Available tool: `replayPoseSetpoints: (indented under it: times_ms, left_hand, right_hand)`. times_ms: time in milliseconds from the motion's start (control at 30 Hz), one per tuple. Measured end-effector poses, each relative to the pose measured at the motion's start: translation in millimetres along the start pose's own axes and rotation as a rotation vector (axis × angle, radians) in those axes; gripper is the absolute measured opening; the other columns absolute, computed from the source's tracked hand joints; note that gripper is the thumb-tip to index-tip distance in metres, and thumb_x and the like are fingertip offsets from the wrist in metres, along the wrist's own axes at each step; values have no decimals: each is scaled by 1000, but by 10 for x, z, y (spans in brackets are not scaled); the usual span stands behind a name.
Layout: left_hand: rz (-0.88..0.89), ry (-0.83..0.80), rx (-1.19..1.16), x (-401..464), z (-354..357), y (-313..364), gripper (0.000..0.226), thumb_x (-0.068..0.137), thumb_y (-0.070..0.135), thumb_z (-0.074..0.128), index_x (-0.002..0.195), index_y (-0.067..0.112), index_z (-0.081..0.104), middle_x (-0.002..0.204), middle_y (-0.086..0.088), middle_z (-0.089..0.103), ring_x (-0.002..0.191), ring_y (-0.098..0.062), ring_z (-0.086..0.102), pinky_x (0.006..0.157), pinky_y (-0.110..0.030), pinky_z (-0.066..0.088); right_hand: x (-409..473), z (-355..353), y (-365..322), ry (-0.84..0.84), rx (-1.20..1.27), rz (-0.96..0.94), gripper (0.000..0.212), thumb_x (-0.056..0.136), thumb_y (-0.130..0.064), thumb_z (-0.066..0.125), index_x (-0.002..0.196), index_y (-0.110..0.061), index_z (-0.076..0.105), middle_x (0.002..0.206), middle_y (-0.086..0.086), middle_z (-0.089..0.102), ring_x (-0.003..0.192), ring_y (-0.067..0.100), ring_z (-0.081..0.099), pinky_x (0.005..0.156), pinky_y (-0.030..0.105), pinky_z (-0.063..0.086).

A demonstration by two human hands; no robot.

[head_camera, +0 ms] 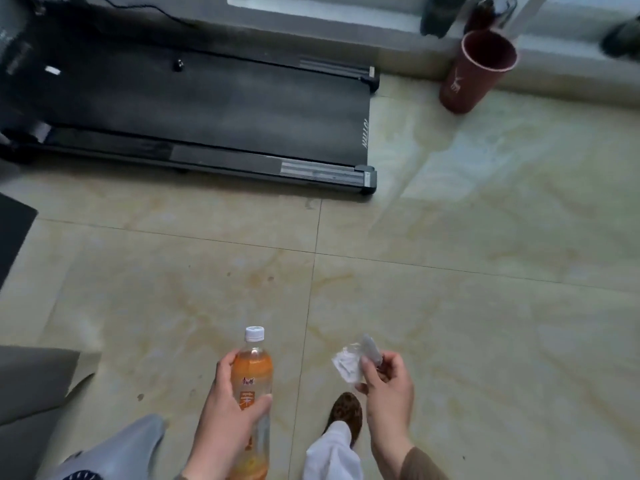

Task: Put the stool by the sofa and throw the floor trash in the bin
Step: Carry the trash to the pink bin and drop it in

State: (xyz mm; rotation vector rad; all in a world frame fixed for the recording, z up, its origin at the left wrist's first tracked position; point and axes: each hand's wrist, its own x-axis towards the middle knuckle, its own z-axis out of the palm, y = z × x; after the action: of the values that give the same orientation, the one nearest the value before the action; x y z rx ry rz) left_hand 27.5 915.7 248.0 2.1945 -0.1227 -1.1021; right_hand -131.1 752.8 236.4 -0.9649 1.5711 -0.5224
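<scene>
My left hand (228, 414) grips a clear plastic bottle (252, 372) with an orange label and a white cap, held upright low in the view. My right hand (388, 386) pinches a crumpled clear plastic wrapper (349, 362) between thumb and fingers. A dark red bin (474, 71) stands open at the far right by the wall, well away from both hands. No stool is in sight.
A black treadmill (194, 112) lies across the upper left. A grey sofa edge (31, 386) shows at the lower left. My leg in white trousers and a patterned slipper (346, 414) stand on the beige tiled floor (485, 271).
</scene>
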Motion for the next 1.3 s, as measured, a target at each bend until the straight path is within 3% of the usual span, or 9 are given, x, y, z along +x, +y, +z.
replayPoseSetpoints:
  times_ms: [100, 267, 667, 833, 1033, 1167, 1300]
  left_hand:
    - [18, -41, 56, 117, 253, 411, 85, 78, 18, 85, 144, 44, 38, 131, -1, 65, 105, -20, 68, 93, -43, 54]
    - [84, -94, 99, 379, 695, 1090, 84, 80, 18, 84, 143, 46, 36, 131, 0, 65, 103, -17, 70, 88, -38, 53]
    - [154, -195, 172, 1211, 1460, 2497, 78, 84, 13, 82, 137, 49, 38, 121, 3, 69, 94, -13, 71, 74, -26, 50]
    - [180, -259, 211, 1552, 1828, 3136, 79, 83, 13, 83, 133, 51, 36, 122, 3, 65, 98, -13, 68, 77, -29, 52]
    - [211, -308, 286, 1923, 2398, 3857, 81, 84, 20, 82, 142, 50, 34, 131, 1, 61, 109, -21, 66, 97, -47, 55]
    - [215, -324, 307, 2040, 2822, 4308, 83, 85, 21, 82, 147, 47, 33, 131, 0, 60, 107, -19, 66, 90, -41, 53]
    - [214, -299, 281, 2176, 3296, 4773, 81, 86, 19, 81, 147, 45, 34, 130, 1, 61, 104, -15, 67, 83, -35, 52]
  right_hand:
    - [322, -232, -233, 46, 21, 20, 9, 92, -5, 70, 86, -7, 62, 75, 4, 70, 70, 18, 65, 62, 35, 56]
    - [926, -448, -674, 121, 68, 16, 15, 92, -4, 69, 82, -9, 59, 73, 2, 63, 69, 17, 60, 57, 28, 53]
    - [2067, -531, -1311, 262, 158, 96, 12, 91, -10, 71, 85, -11, 61, 80, 7, 62, 72, 17, 59, 59, 29, 53]
    - [2668, -559, -1729, 311, 191, 94, 13, 91, -10, 70, 84, -14, 60, 82, 8, 63, 74, 18, 59, 60, 30, 53]
    - [3429, -777, -2229, 335, 246, 76, 15, 91, -10, 71, 84, -12, 59, 77, 3, 59, 66, 13, 56, 65, 35, 53]
    - [3939, -1038, -2446, 344, 247, 90, 16, 92, -11, 71, 82, -14, 59, 77, 4, 60, 70, 17, 56, 58, 24, 52]
    - [4531, -1314, -2805, 329, 222, 90, 17, 92, -12, 71, 82, -15, 58, 76, 0, 59, 70, 15, 57, 61, 27, 53]
